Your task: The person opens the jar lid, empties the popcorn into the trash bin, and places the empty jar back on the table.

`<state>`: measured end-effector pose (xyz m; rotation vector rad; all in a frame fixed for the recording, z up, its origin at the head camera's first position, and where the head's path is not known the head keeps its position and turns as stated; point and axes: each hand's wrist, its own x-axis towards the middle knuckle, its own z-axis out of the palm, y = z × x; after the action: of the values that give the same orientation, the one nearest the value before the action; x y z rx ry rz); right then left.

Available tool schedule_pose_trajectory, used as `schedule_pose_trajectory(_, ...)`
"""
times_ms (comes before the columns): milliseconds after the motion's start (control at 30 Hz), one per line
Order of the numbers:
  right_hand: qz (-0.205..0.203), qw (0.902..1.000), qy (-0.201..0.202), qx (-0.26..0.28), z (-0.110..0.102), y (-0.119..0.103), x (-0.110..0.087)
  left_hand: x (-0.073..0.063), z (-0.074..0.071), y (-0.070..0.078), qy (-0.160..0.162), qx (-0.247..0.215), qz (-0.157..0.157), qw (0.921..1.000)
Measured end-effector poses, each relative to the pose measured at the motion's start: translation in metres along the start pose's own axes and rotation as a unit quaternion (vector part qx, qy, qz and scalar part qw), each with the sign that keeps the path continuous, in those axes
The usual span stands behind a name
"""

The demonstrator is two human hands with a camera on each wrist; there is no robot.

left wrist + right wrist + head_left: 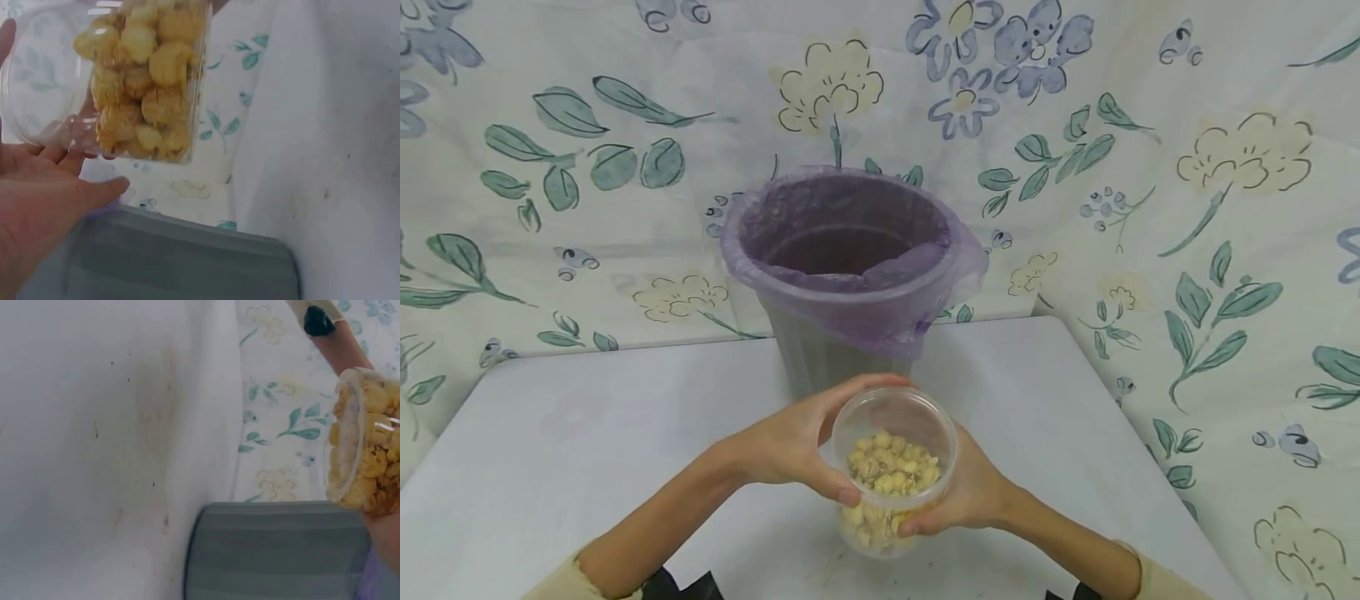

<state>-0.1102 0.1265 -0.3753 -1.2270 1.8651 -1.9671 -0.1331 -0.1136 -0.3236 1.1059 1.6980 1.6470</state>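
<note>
A clear plastic tub of popcorn (880, 546) is held in both hands in the middle of the head view. It has no lid on, and its round opening faces up toward me. Yellow popcorn (893, 467) fills the lower part; the left wrist view shows the pieces through the wall. My left hand (793, 442) spans the rim from the left, thumb at the front, fingers partly hidden behind. From the right, my right hand (973, 487) grips the tub's side lower down, its thumb across the front and its other fingers hidden behind.
Just beyond the hands stands a tall grey bin (812, 354) with a purple bag (865, 321) folded over its rim. The white table (625, 417) bears small dark specks and stains near its front. Flowered cloth (700, 167) hangs behind and to the right.
</note>
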Motion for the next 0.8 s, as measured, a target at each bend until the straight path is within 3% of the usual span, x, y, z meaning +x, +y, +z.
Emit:
schedule_pose_trajectory(200,-0.011,0.9967,0.052,-0.061,-0.003,0.001,0.001,0.002,0.017,0.0,0.113,0.042,0.013,0.9926)
schedule_pose_trajectory(367,-0.005,0.9886,0.102,-0.11,-0.002,0.001,0.001,0.004,0.04,-0.004,0.239,0.101,0.006,0.9657)
schedule_pose_trajectory(467,0.006,0.9867,0.117,-0.113,-0.001,0.001,0.0,0.004,0.05,-0.003,0.282,0.112,-0.024,0.9525)
schedule_pose_trajectory(533,0.01,0.9875,0.116,-0.106,-0.001,0.001,-0.001,0.003,0.051,-0.002,0.28,0.106,-0.033,0.9536)
schedule_pose_trajectory(600,0.014,0.9901,0.109,-0.087,-0.001,0.001,-0.003,0.001,0.046,-0.001,0.248,0.097,-0.027,0.9634)
schedule_pose_trajectory(733,0.012,0.9963,0.073,-0.044,0.0,0.0,-0.006,-0.006,0.025,0.004,0.132,0.07,-0.003,0.9888)
schedule_pose_trajectory(800,0.005,0.9988,0.044,-0.02,0.001,0.0,-0.006,-0.007,0.016,0.006,0.067,0.051,0.003,0.9964)
